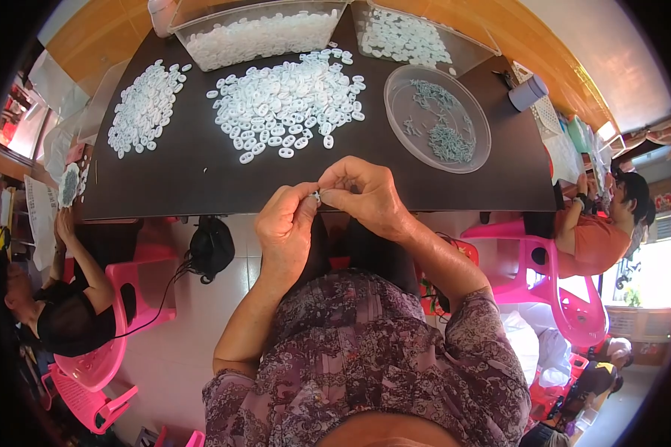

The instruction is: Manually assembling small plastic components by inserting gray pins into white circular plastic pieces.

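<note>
My left hand (283, 227) and my right hand (369, 195) meet just past the table's near edge. Thumbs and forefingers of both are pinched together on a small whitish piece (317, 196) with dark spots, mostly covered by the fingertips. Beyond them on the table lies a large heap of white oval pieces (291, 108), each with two holes. A smaller heap of similar white pieces (147, 108) is at the left. To the right of the big heap, a round clear dish (402, 97) holds many tiny grey-green parts (452, 143).
Behind the heaps stand a clear bin (183, 48) and another clear tub (473, 54), both holding white pieces. A grey cup-like cylinder (528, 93) is at the far right of the dark table (201, 190). People sit on pink chairs at the left and right; a black bag (210, 249) hangs nearby.
</note>
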`<control>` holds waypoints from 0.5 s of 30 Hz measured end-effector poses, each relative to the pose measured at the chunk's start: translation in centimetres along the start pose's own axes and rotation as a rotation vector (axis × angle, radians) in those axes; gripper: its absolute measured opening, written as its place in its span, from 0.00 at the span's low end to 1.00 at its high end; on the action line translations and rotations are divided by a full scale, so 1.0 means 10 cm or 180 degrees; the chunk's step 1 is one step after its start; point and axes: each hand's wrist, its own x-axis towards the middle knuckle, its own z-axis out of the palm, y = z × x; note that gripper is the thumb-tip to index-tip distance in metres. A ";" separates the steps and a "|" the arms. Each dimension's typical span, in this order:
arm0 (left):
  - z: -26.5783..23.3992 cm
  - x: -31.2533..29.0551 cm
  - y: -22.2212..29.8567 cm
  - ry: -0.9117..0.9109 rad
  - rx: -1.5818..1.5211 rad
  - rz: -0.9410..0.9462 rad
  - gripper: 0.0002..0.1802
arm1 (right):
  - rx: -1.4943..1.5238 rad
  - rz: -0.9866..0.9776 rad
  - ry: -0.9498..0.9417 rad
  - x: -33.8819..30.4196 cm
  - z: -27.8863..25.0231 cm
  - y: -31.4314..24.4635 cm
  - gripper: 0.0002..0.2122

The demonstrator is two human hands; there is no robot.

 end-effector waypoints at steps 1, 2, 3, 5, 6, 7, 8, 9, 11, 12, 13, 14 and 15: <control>0.00 0.00 0.00 0.0006 0.0054 0.0060 0.07 | -0.0014 -0.0008 0.0023 0.00 0.01 0.01 0.06; 0.01 -0.01 0.00 0.0006 0.0051 0.0061 0.07 | -0.0017 -0.0008 0.0024 -0.01 0.02 0.03 0.06; 0.02 -0.01 -0.01 0.0040 0.0178 0.0221 0.08 | -0.0024 -0.0022 0.0046 -0.01 0.03 0.04 0.06; 0.03 -0.02 -0.01 0.0077 0.0303 0.0380 0.08 | -0.0032 -0.0035 0.0065 -0.02 0.05 0.07 0.06; 0.03 -0.03 -0.01 0.0075 0.0326 0.0381 0.09 | 0.0096 -0.0022 0.0106 -0.02 0.07 0.09 0.06; 0.03 -0.03 -0.01 0.0074 0.0350 0.0381 0.09 | 0.0224 -0.0009 0.0146 -0.03 0.08 0.10 0.06; 0.03 -0.03 -0.02 0.0074 0.0349 0.0382 0.09 | 0.0222 -0.0009 0.0147 -0.03 0.08 0.10 0.06; 0.02 -0.05 -0.03 0.0044 0.0333 0.0363 0.08 | 0.0232 -0.0004 0.0150 -0.04 0.08 0.09 0.06; 0.03 -0.06 -0.05 0.0014 0.0321 0.0341 0.07 | 0.0247 0.0001 0.0152 -0.06 0.09 0.10 0.06; 0.04 -0.06 -0.06 0.0021 0.0443 0.0440 0.07 | 0.0285 0.0064 0.0164 -0.06 0.10 0.12 0.06; 0.04 -0.06 -0.05 0.0028 0.0565 0.0540 0.07 | 0.0323 0.0126 0.0177 -0.07 0.10 0.13 0.06; 0.04 -0.07 -0.05 0.0027 0.0566 0.0542 0.07 | 0.0324 0.0123 0.0177 -0.07 0.11 0.12 0.06; 0.05 -0.07 -0.04 0.0054 0.0450 0.0370 0.08 | 0.0219 0.0072 0.0185 -0.08 0.11 0.11 0.05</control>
